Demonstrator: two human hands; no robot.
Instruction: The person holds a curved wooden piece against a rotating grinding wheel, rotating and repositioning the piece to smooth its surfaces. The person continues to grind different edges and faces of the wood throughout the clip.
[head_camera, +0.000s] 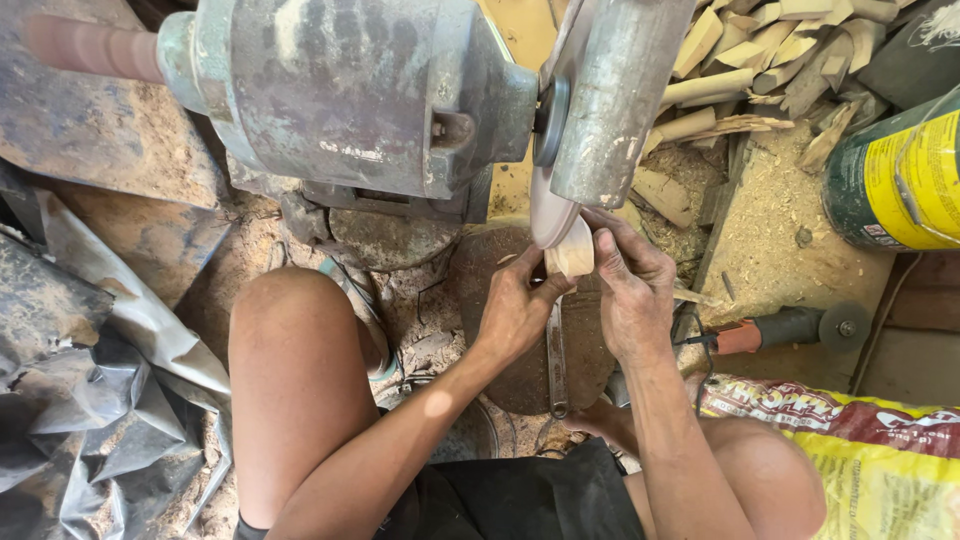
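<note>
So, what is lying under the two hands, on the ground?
Under the left hand and right hand lies a rounded brown slab with a wrench on it. The hands cover the wrench's top end and part of the slab.

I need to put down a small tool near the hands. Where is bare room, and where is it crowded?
Bare sawdust floor lies between the wood offcuts, the green-yellow can and the angle grinder. Crowded: both hands press a wood piece against the sanding disc; a wrench lies below.
</note>
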